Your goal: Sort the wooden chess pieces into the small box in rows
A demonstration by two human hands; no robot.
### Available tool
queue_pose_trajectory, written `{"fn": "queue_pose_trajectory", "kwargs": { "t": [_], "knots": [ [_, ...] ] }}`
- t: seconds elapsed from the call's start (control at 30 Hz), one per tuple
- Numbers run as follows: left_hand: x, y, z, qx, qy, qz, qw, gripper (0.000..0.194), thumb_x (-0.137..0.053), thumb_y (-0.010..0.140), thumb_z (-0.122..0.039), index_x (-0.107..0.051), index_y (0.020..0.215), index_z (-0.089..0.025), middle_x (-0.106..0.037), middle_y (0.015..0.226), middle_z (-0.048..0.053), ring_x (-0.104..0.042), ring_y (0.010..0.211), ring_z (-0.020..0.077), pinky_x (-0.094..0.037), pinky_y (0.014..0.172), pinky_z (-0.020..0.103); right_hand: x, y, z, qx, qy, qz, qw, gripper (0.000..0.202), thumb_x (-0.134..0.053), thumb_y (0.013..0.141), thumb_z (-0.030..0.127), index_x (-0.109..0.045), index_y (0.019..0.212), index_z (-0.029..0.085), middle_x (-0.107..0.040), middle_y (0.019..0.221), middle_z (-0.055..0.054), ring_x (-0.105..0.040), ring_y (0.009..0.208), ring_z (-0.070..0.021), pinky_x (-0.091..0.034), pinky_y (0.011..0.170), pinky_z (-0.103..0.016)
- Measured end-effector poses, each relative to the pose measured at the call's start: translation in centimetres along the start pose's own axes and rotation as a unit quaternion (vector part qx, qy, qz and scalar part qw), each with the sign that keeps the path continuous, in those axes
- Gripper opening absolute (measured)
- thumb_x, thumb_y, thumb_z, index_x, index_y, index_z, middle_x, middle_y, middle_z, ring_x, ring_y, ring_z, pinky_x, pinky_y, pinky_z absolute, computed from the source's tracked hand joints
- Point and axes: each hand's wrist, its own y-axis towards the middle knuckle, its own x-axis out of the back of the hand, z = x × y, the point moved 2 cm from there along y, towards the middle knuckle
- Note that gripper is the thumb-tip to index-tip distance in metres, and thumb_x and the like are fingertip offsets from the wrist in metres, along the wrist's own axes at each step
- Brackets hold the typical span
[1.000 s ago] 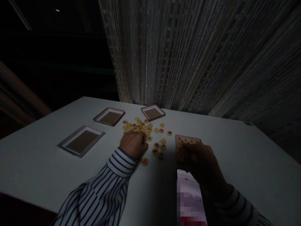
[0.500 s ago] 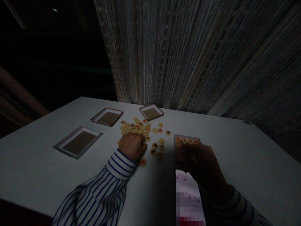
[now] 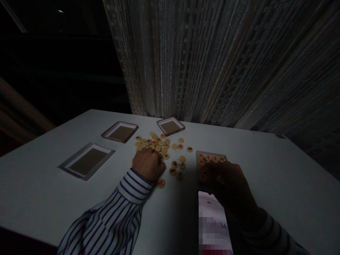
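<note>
A loose heap of round wooden Chinese chess pieces (image 3: 158,143) lies on the white table, some showing red or black characters and others plain. My left hand (image 3: 148,164) rests at the heap's near edge with its fingers curled under; whatever they hold is hidden. One red-marked piece (image 3: 160,183) lies just beside that wrist. At the right, a shallow box (image 3: 224,156) has red-marked pieces (image 3: 208,158) along its far and left sides. Over this box, my right hand (image 3: 230,182) has its fingers drawn together, fingertips down among the pieces. Shadow hides what they grip.
A lit phone (image 3: 214,219) lies below the right hand, near the box. Two shallow trays, a grey-rimmed one (image 3: 87,161) and a brown-rimmed one (image 3: 120,132), are at the left. Another tray (image 3: 170,126) sits by the hanging string curtain (image 3: 170,63) at the back.
The right hand has shifted very slightly, uncovering more of the pieces at the box's left side. My left hand stays at the heap, and the view has moved a little.
</note>
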Motion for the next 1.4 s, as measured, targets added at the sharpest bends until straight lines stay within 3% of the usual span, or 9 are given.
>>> {"fn": "queue_pose_trajectory", "kwargs": {
  "t": [0.13, 0.33, 0.5, 0.87, 1.03, 1.2, 1.3, 1.4],
  "knots": [
    [0.0, 0.0, 0.0, -0.001, -0.002, 0.003, 1.0, 0.029, -0.046, 0.073, -0.032, -0.069, 0.079, -0.016, -0.065, 0.083, 0.014, -0.06, 0.085, 0.0291, -0.044, 0.071, 0.038, 0.0, -0.2, -0.1, 0.006, -0.003, -0.02, 1.0, 0.021, -0.045, 0.083, 0.026, -0.064, 0.084, 0.018, -0.065, 0.07, -0.005, -0.057, 0.064, -0.0175, -0.037, 0.062, -0.031],
    [-0.1, 0.1, 0.1, -0.003, 0.0, 0.004, 1.0, 0.028, -0.046, 0.073, -0.032, -0.069, 0.075, -0.016, -0.066, 0.08, 0.014, -0.06, 0.083, 0.0284, -0.044, 0.07, 0.036, -0.2, -0.2, -0.2, 0.007, 0.009, 0.011, 1.0, 0.019, -0.046, 0.083, 0.025, -0.064, 0.082, 0.019, -0.064, 0.067, -0.003, -0.055, 0.061, -0.0162, -0.036, 0.058, -0.03],
    [0.1, 0.2, -0.1, -0.017, -0.022, -0.003, 1.0, 0.026, -0.048, 0.073, -0.031, -0.069, 0.078, -0.016, -0.065, 0.082, 0.013, -0.059, 0.084, 0.0276, -0.044, 0.072, 0.037, 0.0, -0.2, -0.1, 0.035, -0.018, -0.046, 0.998, 0.021, -0.042, 0.084, 0.026, -0.062, 0.081, 0.018, -0.062, 0.064, -0.004, -0.054, 0.06, -0.0171, -0.036, 0.058, -0.032],
    [0.8, 0.1, -0.6, -0.069, -0.088, -0.113, 0.987, 0.027, -0.049, 0.078, -0.035, -0.066, 0.086, -0.016, -0.06, 0.085, 0.01, -0.054, 0.087, 0.0264, -0.042, 0.075, 0.038, 0.1, -0.2, -0.2, 0.02, -0.001, -0.03, 0.999, 0.02, -0.044, 0.084, 0.027, -0.062, 0.083, 0.018, -0.065, 0.07, -0.005, -0.057, 0.064, -0.0178, -0.039, 0.061, -0.033],
    [0.5, 0.0, -0.9, -0.091, -0.159, -0.16, 0.97, 0.024, -0.052, 0.077, -0.033, -0.063, 0.088, -0.014, -0.063, 0.086, 0.008, -0.055, 0.085, 0.0235, -0.042, 0.078, 0.036, 0.1, -0.3, -0.3, 0.024, -0.031, -0.03, 0.999, 0.022, -0.043, 0.084, 0.028, -0.063, 0.082, 0.019, -0.063, 0.067, -0.005, -0.055, 0.06, -0.0183, -0.037, 0.058, -0.033],
    [0.3, -0.1, -1.3, -0.07, -0.28, -0.144, 0.947, 0.022, -0.055, 0.074, -0.032, -0.06, 0.087, -0.014, -0.063, 0.074, 0.005, -0.057, 0.07, 0.018, -0.044, 0.067, 0.031, 0.4, -0.1, -0.2, 0.03, -0.035, -0.033, 0.998, 0.022, -0.043, 0.082, 0.026, -0.064, 0.08, 0.019, -0.063, 0.064, -0.004, -0.055, 0.058, -0.0167, -0.036, 0.056, -0.031],
    [0.1, -0.1, -1.7, -0.042, -0.376, -0.121, 0.918, 0.02, -0.058, 0.072, -0.032, -0.059, 0.084, -0.016, -0.058, 0.065, 0.0, -0.054, 0.061, 0.0139, -0.043, 0.06, 0.026, 0.5, 0.0, -0.3, 0.035, -0.04, -0.035, 0.998, 0.023, -0.043, 0.082, 0.025, -0.064, 0.078, 0.018, -0.062, 0.062, -0.004, -0.054, 0.055, -0.0162, -0.034, 0.054, -0.029],
    [-0.5, -0.1, -2.1, -0.013, -0.489, -0.084, 0.868, 0.022, -0.061, 0.069, -0.031, -0.058, 0.083, -0.016, -0.052, 0.057, -0.004, -0.05, 0.053, 0.0106, -0.04, 0.053, 0.023, 0.5, 0.0, -0.3, 0.031, -0.047, -0.038, 0.998, 0.022, -0.043, 0.082, 0.024, -0.064, 0.079, 0.018, -0.061, 0.06, -0.004, -0.053, 0.054, -0.0156, -0.034, 0.054, -0.029]
  ]
}}
